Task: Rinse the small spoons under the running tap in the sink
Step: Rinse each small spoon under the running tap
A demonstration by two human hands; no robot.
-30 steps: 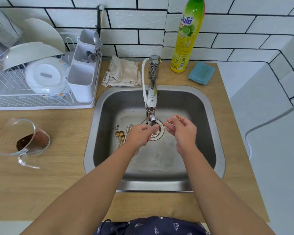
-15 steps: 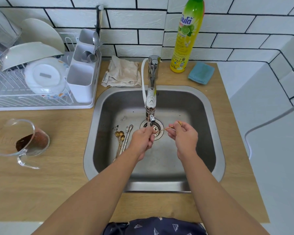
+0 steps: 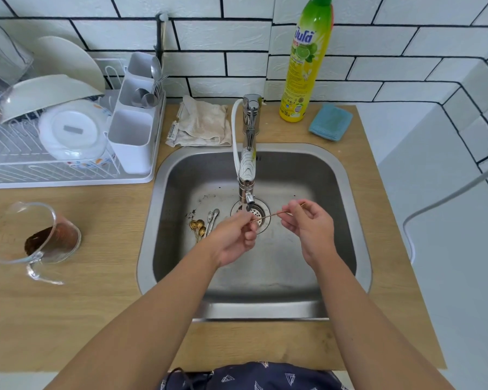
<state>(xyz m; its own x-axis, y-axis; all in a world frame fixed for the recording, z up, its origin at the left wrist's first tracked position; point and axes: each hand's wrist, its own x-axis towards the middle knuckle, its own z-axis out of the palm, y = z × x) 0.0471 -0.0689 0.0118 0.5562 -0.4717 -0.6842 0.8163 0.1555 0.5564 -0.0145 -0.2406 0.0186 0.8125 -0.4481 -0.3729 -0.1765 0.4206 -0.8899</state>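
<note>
A thin gold spoon [image 3: 268, 217] spans between both hands over the drain [image 3: 255, 213], just below the tap [image 3: 248, 161]. My right hand [image 3: 307, 226] pinches its handle end. My left hand [image 3: 234, 237] closes around its bowl end, which is hidden by the fingers. Several more small spoons [image 3: 204, 223], gold and silver, lie together on the floor of the steel sink [image 3: 347, 192], left of the drain. I cannot tell whether water is running.
A dish rack [image 3: 68, 170] with plates and a cutlery holder stands at the left. A glass jug [image 3: 37, 237] with brown residue lies on the wooden counter. Behind the sink are a cloth [image 3: 203, 122], a detergent bottle [image 3: 307, 63] and a blue sponge [image 3: 330, 122].
Both hands have drawn back a little from under the tap toward me, still holding the gold spoon. More of the spoons on the sink floor show now.
</note>
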